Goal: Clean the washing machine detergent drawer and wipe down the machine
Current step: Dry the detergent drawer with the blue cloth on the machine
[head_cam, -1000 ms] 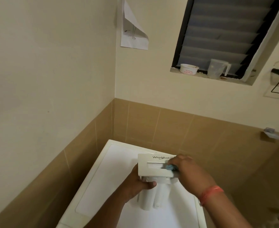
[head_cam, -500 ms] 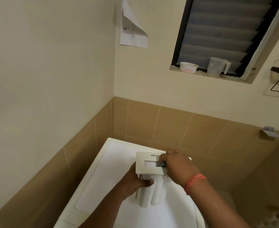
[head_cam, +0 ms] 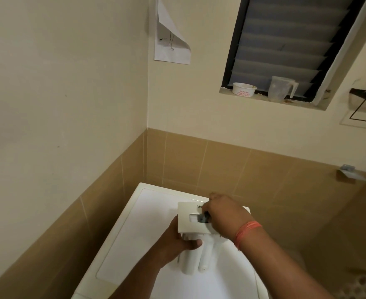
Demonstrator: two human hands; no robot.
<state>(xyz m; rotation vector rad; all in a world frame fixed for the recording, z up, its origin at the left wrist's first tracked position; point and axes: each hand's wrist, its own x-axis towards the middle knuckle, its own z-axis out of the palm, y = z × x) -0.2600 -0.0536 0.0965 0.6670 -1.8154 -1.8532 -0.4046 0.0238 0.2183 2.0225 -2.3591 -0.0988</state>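
The white detergent drawer [head_cam: 188, 221] stands on end above the washing machine [head_cam: 134, 234] top's far edge, left hand [head_cam: 177, 240] gripping its underside, right hand [head_cam: 223, 216] pinching a small dark cloth [head_cam: 202, 218] into its handle recess.

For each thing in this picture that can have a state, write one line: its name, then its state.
detergent drawer: out of the machine, held above its top
left hand: grips the drawer's body
right hand: holds a small dark tool at the drawer's front
washing machine: top bare white
window: louvres shut

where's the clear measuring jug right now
In the head view, upper right: the clear jug stands on the window ledge, right of the white tub.
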